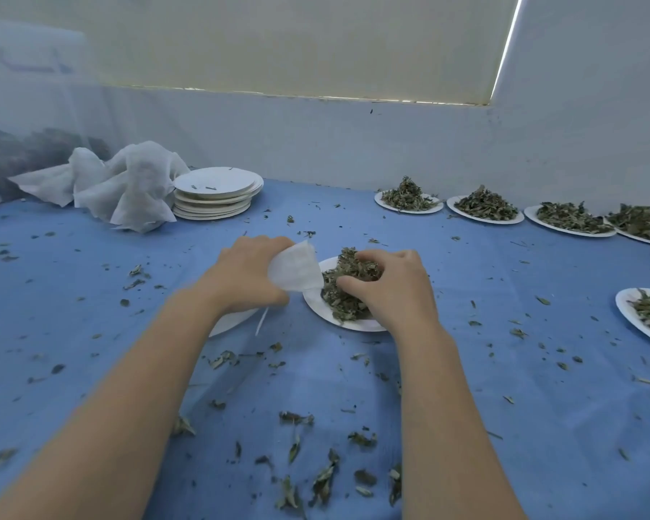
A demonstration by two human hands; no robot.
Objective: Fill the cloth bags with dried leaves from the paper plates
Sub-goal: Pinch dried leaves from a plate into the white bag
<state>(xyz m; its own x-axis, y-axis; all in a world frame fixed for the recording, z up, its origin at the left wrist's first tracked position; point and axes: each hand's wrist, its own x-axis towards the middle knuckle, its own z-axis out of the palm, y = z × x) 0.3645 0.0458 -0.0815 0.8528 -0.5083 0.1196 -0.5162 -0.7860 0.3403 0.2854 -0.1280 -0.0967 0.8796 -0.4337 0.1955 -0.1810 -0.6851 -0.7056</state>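
The left hand (250, 273) pinches a small white cloth bag (296, 270) by its upper edge, fingers curled round the fabric so the pouch hangs tilted toward the leaves; held that way, its mouth probably faces the supply, though whether it is open cannot be told. A thin white drawstring (261, 321) dangles from the bag at about six o'clock. Just at three o'clock of the bag sits a round white paper plate (338, 320) heaped with dried green leaves (344, 290), and the right hand (389, 290) lies on that heap, fingers bent into it and gathering a clump, likely so a short carry brings the load to the bag. Keeping bag and plate touching or nearly so should limit spills onto the blue cloth table cover (91, 302), already strewn with loose leaf bits. At eleven o'clock from the hands stands a stack of empty white paper plates (216, 195), probably spent ones, beside a crumpled pile of white gauze cloth (124, 185). From one to three o'clock a row of leaf-filled paper plates (485, 210) waits within reach, so much filling seems left.
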